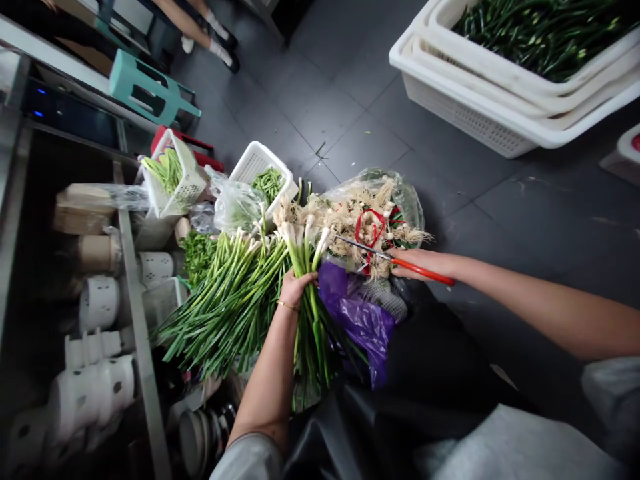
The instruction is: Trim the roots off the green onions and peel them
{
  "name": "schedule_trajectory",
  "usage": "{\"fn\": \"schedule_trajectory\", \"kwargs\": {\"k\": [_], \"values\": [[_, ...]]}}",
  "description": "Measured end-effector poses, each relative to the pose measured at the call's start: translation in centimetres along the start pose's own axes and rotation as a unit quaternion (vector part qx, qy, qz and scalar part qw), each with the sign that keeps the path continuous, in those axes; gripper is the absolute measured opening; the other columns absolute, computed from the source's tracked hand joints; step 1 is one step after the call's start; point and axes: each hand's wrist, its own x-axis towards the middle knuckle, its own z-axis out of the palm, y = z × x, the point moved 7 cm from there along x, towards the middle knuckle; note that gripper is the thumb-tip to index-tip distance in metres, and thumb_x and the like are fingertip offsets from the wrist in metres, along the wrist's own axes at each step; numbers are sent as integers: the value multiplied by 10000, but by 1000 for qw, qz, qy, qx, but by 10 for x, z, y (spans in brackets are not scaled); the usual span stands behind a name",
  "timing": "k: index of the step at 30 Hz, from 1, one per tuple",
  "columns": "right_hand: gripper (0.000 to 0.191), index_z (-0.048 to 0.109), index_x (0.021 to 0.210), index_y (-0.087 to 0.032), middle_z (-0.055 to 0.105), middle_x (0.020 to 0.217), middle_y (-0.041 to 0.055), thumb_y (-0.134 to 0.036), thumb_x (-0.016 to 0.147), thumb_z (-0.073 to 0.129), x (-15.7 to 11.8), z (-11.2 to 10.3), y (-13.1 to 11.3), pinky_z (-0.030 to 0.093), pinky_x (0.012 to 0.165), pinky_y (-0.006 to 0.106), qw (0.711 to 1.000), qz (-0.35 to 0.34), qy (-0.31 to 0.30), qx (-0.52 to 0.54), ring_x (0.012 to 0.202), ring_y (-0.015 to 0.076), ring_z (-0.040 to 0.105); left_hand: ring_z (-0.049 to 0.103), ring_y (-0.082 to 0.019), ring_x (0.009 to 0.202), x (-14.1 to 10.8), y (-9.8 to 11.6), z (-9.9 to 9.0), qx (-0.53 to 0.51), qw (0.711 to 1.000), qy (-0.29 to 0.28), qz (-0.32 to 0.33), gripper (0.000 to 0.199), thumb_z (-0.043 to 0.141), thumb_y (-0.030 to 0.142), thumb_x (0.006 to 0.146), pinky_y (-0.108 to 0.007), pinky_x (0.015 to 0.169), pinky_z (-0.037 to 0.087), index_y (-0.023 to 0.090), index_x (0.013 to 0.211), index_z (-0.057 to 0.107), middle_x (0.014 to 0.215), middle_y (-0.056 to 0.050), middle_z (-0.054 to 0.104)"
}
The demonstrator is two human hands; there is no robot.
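Head view: your left hand [295, 289] grasps scallions [306, 257]; your right hand [420, 257], right of them, grips red-handled scissors [423, 269] pointing left, could nick you if the scallions slip.

2 hands [295, 288] [426, 257], 1 pair of scissors [423, 269], 1 bracelet [287, 305], 1 purple bag [357, 317], 2 small white baskets [190, 185] [287, 187] of green vegetables [169, 170]. Stacked big white baskets [465, 110]: probably 3, cropped.

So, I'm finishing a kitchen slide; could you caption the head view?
Left hand clasping green onions, right hand holding scissors, near a heap of pale, stringy roots.
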Motion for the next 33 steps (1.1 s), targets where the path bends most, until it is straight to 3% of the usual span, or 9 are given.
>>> {"fn": "schedule_trajectory", "kwargs": {"k": [3,8,14,18,23,28,33], "values": [[385,505,1204,-139,650,824,74,-399,932,422,1,0,-1,452,590,256,1000,2,-16,-10,648,162,589,567,-137,426,0,-1,0,4,1000,-12,8,450,819,281,532,-242,436,448,123,907,625,551,16,634],[402,493,1245,-122,661,850,93,-367,934,424,17,-9,-10,455,646,255,998,30,14,-56,729,173,617,576,-134,459,-4,1,16,19,998,-49,24,444,816,249,510,-246,459,450,114,894,637,639,-13,673],[365,485,1152,-159,629,747,35,-442,946,382,1,9,-3,435,557,222,995,28,-60,73,608,127,583,657,-203,590,-8,-5,25,-108,978,-166,-63,516,671,208,521,-297,534,512,72,1017,637,776,-97,716],[375,493,1144,-153,632,831,55,-448,932,398,3,4,-5,449,616,246,998,-22,-17,49,686,144,577,686,-262,670,-7,-14,25,-154,961,-206,-98,504,630,224,507,-348,582,546,39,975,648,782,-146,722],[424,480,1244,-134,652,904,94,-410,931,403,18,-5,-12,444,664,268,1000,0,25,-17,756,181,601,687,-261,642,-4,-21,24,-119,966,-203,-110,446,649,201,520,-356,572,555,30,932,654,763,-153,721],[422,522,1242,-122,614,673,67,-364,917,405,6,-1,5,348,552,267,988,80,33,-129,561,176,537,691,-272,666,-5,-19,23,-130,966,-190,-118,548,660,221,517,-367,584,560,38,1033,636,739,-120,714],[381,549,1158,-141,617,707,64,-397,906,423,-13,0,21,367,553,267,995,60,19,-83,576,171,542,686,-256,630,-3,-15,20,-146,971,-157,-106,619,676,264,503,-368,588,561,60,1082,595,690,-71,684]]}}
